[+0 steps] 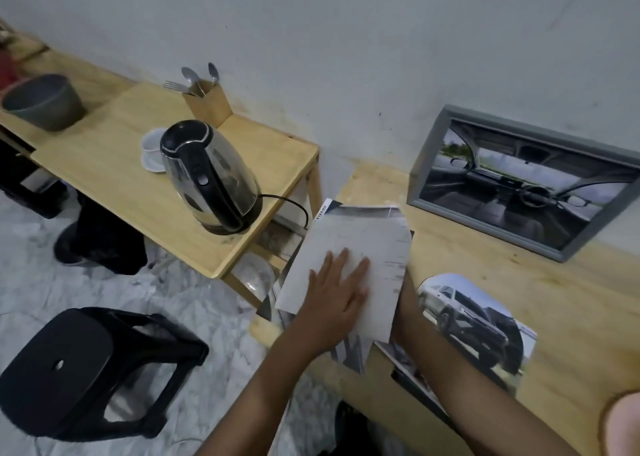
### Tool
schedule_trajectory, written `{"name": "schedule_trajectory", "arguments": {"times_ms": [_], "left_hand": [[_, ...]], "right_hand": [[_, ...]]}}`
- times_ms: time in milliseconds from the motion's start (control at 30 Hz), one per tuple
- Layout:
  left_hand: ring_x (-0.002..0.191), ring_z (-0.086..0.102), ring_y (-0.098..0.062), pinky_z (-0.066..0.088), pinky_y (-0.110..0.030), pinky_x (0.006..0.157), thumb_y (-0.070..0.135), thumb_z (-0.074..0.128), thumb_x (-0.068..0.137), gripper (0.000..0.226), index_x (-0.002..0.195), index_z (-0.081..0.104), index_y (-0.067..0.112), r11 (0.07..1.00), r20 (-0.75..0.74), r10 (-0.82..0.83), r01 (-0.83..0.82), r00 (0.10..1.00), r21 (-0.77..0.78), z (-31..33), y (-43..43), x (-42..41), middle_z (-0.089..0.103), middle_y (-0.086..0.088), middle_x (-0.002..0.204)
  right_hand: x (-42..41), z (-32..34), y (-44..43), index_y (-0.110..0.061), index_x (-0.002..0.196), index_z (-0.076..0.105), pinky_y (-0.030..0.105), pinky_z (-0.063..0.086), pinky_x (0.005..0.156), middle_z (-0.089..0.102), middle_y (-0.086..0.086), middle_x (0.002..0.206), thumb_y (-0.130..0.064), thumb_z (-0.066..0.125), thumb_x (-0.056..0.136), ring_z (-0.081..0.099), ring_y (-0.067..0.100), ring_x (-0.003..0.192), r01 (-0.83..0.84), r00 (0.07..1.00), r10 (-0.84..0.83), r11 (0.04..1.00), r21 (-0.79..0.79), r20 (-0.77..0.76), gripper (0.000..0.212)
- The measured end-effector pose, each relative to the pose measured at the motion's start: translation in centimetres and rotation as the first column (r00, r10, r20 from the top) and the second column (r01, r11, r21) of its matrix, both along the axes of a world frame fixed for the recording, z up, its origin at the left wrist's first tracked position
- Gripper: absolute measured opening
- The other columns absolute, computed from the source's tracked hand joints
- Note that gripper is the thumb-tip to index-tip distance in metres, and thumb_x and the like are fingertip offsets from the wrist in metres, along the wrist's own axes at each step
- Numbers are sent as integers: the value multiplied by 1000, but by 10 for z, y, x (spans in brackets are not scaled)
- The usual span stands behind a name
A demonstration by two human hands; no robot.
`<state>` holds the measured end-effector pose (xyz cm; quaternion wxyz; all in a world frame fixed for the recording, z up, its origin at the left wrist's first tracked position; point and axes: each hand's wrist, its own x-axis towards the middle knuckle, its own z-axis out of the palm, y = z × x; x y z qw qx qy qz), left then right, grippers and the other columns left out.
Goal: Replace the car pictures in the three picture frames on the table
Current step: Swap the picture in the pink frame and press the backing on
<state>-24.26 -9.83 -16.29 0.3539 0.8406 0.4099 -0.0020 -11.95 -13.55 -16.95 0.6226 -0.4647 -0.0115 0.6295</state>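
A: Starting at nine o'clock, what stands there?

B: A black stool on the floor, and above it, toward ten o'clock, a grey pot on a low wooden side table. A steel kettle sits on that table with a white cup just beside it and a wooden cutlery holder at the wall.

A: And in the middle?

B: The person's left hand lies flat, fingers spread, palm down on the pale back of a sheet. The sheet tops a loose stack of prints at the left edge of the bench. So the sheet is directly under that grip and runs past the fingertips toward twelve o'clock.

A: The right hand?

B: Only its forearm shows; the hand goes under the sheet, so whether that grip is spread or pinching cannot be told.

A: Further right?

B: At four o'clock from the left hand, a curled print of a dark car lies on the bench, just beside the right forearm. At two o'clock a grey picture frame leans on the wall, holding a car-interior picture, well apart from both hands.
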Motion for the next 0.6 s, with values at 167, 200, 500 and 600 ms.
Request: {"name": "schedule_trajectory", "arguments": {"times_ms": [167, 200, 500, 600], "left_hand": [[145, -19, -19, -12, -42, 116, 50, 15, 98, 57, 148, -6, 33, 1000, -214, 14, -13, 977, 5, -76, 7, -27, -20, 1, 156], [144, -21, -20, -13, -41, 115, 57, 9, 94, 62, 147, -10, 32, 999, -268, -2, 14, 963, 42, -86, 7, -32, -25, 1, 154], [143, -4, -30, -4, -50, 111, 62, -4, 89, 71, 149, 8, 26, 965, -297, 113, -33, 948, 262, -109, 15, -45, 7, -10, 158], [144, -6, -30, -5, -47, 113, 63, -4, 87, 75, 150, 11, 23, 958, -267, 151, -74, 952, 276, -108, 17, -45, 4, -10, 158]], "right_hand": [[-3, -31, 2, -14, 109, 64, 40, 52, 78, 72, 9, 103, -45, 36, 97, 66, 26, 93, -111, 990, 125, 978, -176, 71, 44], [-3, -37, 4, -14, 108, 65, 36, 53, 75, 71, 10, 103, -45, 40, 96, 66, 26, 92, -122, 978, 159, 963, -240, 138, 42], [3, -55, -1, -7, 90, 55, 34, 40, 69, 60, 10, 88, -25, 52, 93, 56, 27, 83, 21, 558, 268, 942, -336, 785, 19], [5, -53, 7, 6, 99, 56, 33, 41, 64, 62, 19, 97, 0, 57, 81, 56, 27, 82, -51, 445, 364, 922, -383, 818, 19]]}}
